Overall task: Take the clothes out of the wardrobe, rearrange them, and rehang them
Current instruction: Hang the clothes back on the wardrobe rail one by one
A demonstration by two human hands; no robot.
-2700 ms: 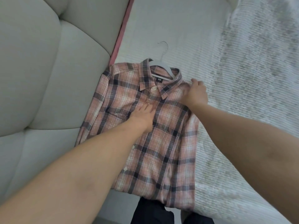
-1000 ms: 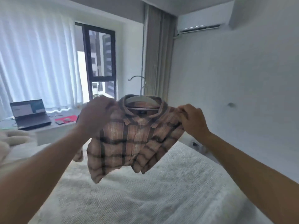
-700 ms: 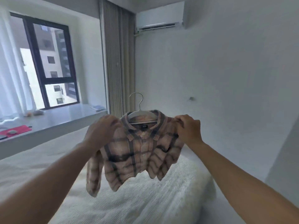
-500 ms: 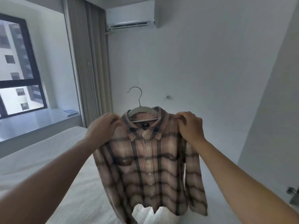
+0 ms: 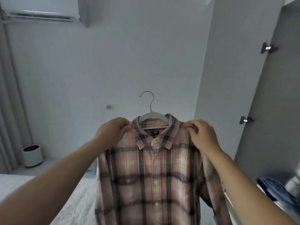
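The plaid shirt (image 5: 151, 172) was held up in the air in front of the wall, between the two hands and hanging below them. Its left shoulder was gripped by the left hand (image 5: 112, 133), fingers curled round the cloth; its right shoulder was pinched in the grip of the right hand (image 5: 202, 135), the fabric bunched under the fingers. The shirt was carried on a white hanger (image 5: 151, 115), whose metal hook stood upright above the collar, touching nothing. The shirt was pink and cream with dark checks, buttoned down the front, a dark label inside the collar; its sleeves hung at the sides and its hem was cut off by the lower edge. The bed (image 5: 76, 202) lay below to the left. A white bin (image 5: 32, 155) stood on the floor by the curtain. An air conditioner (image 5: 40, 10) was mounted high on the wall. An open wardrobe door (image 5: 266, 95) with hinges stood at the right, with blurred blue clothing (image 5: 272, 187) seen below it.
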